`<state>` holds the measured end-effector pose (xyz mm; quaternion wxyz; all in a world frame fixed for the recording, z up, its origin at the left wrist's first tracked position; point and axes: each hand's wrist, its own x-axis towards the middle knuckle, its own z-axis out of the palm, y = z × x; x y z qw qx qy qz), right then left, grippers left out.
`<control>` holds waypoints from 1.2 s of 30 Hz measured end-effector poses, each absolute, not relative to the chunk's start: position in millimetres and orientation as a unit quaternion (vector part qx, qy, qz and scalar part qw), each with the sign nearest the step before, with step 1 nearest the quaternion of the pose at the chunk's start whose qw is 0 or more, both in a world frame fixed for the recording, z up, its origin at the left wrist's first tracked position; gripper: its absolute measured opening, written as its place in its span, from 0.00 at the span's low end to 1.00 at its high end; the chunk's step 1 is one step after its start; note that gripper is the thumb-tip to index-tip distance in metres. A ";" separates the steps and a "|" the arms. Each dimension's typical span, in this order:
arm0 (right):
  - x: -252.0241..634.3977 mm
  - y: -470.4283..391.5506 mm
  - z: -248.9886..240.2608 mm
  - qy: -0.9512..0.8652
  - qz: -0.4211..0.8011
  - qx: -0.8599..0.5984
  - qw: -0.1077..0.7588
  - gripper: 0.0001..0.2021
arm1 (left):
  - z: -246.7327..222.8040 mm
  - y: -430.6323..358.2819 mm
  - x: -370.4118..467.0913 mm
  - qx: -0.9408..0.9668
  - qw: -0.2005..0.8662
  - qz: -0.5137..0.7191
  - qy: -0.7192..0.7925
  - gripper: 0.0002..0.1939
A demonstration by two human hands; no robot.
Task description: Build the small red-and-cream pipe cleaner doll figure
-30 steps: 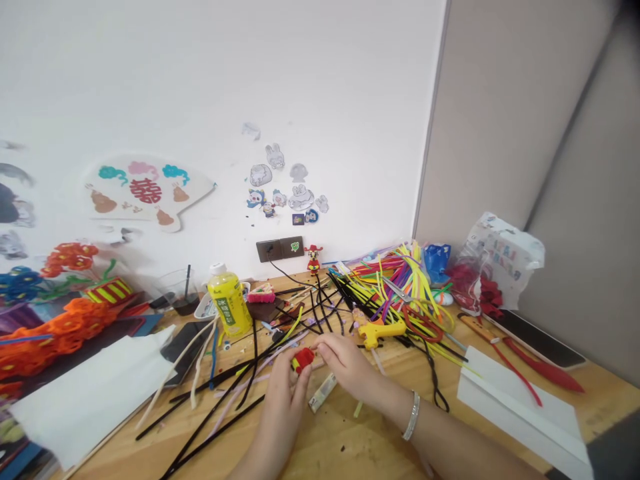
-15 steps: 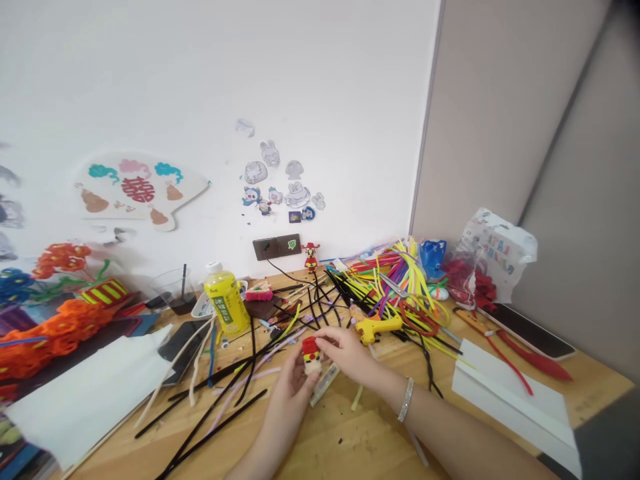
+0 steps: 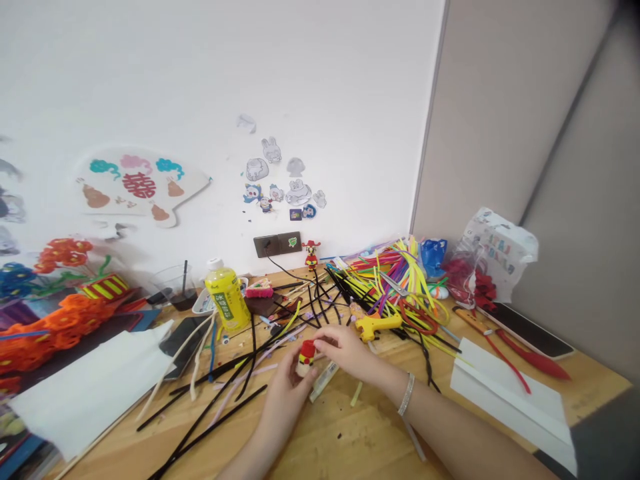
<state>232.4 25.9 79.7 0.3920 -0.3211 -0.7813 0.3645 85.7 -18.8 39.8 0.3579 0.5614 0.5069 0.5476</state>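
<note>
At the lower centre of the frame, the left hand (image 3: 289,383) has its thumb and fingers curled nearly closed around a small red, yellow and cream figure (image 3: 305,360), red top uppermost. From the right, the right hand (image 3: 347,352), a silvery bracelet (image 3: 407,395) on its wrist, brings its bent fingertips to that top; whether they pinch it, I cannot tell. Just beyond the hands lies a printed strip (image 3: 324,382). Black pipe cleaners (image 3: 220,390) cross the wooden table at lower left. Farther back, right of centre, sits a yellow glue gun (image 3: 379,325); left of centre stands a yellow-labelled bottle (image 3: 227,300). Against the wall, a red-hatted figurine (image 3: 311,256) stands beside a dark socket panel (image 3: 277,245).
</note>
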 end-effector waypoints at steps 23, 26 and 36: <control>230.7 17.9 71.4 -0.896 0.185 -0.306 0.265 0.11 | 55.4 7.7 47.5 0.475 0.334 0.653 0.487 0.38; 229.6 17.6 69.7 -0.911 0.149 -0.297 0.245 0.10 | 52.4 10.3 43.7 0.485 0.322 0.644 0.496 0.39; 227.4 19.2 61.2 -0.941 0.022 -0.266 0.208 0.09 | 47.1 5.6 44.3 0.543 0.221 0.587 0.559 0.29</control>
